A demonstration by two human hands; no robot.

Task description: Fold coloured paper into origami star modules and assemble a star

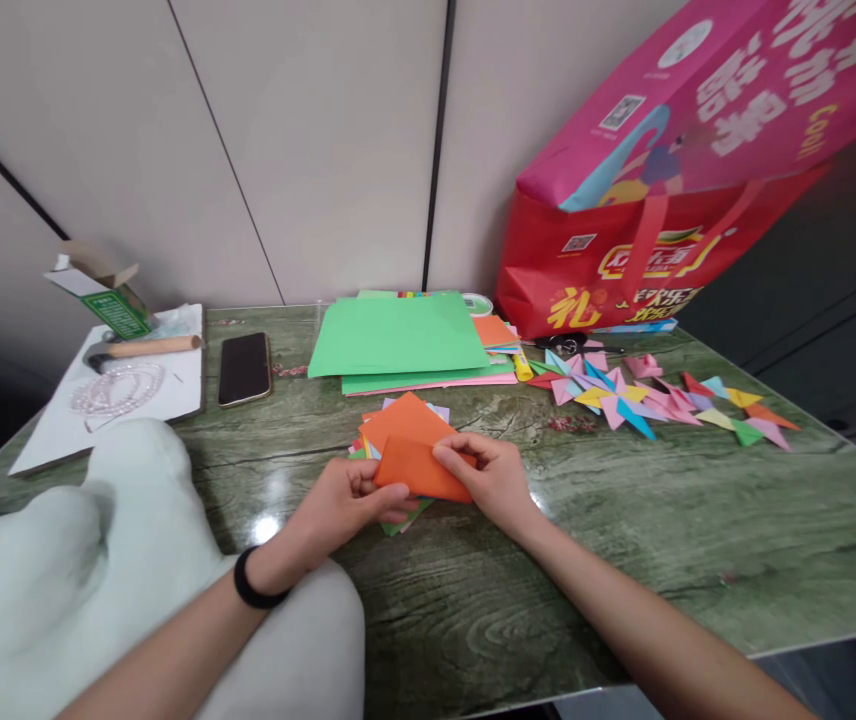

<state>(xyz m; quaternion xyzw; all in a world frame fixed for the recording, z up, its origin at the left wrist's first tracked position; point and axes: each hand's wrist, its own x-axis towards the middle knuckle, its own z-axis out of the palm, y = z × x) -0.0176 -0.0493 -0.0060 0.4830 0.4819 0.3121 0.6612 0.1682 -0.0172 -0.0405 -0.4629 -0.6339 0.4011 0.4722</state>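
Note:
Between my two hands is a folded piece of orange origami paper (417, 468), roughly a long rectangle. My left hand (349, 503) pinches its left end, thumb on top and fingers beneath. At the upper right edge, my right hand (489, 478) grips it between thumb and curled fingers. Just behind and under it lies a stack of square coloured paper (407, 418), an orange sheet uppermost with green, lilac and other edges sticking out. A black band circles my left wrist.
Large green sheets (398, 335) lie behind the stack. Folded paper stars (615, 395) are spread at right, below a red gift bag (585, 260). A phone (244, 368), a hammer (147, 347), beads (119, 390) and a green box (117, 305) sit left. A pale plush (143, 480) fills the lower left.

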